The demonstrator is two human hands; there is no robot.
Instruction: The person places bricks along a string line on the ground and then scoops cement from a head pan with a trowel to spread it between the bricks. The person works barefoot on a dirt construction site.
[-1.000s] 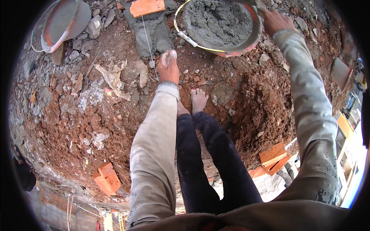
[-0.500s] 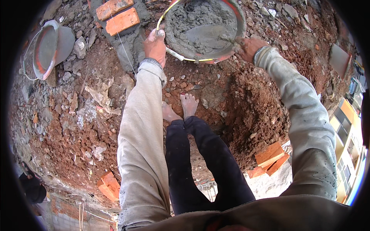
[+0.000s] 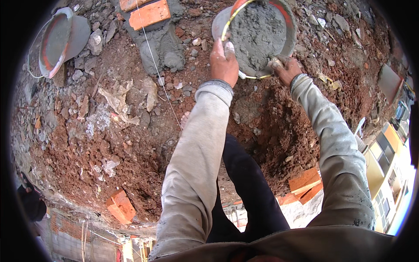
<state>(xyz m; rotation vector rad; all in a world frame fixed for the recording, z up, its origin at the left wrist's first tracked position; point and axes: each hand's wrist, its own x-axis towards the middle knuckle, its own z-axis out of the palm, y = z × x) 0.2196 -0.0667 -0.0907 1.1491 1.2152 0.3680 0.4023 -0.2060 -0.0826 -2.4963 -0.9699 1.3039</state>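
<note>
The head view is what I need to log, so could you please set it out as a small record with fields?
Bucket: holds grey mix
Left grip: appears closed on the bucket's yellow handle
Right grip: at the bucket's near-right rim; hold unclear
Second bucket: upper left, beside stones
Upper bricks: two, crossed in view by white string
Loose bricks: lower left and lower right
Ground: reddish soil

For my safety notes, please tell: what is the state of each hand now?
Left hand: closed on the yellow handle of the bucket.
Right hand: curled at the bucket's edge; what it holds, if anything, cannot be told.
</note>
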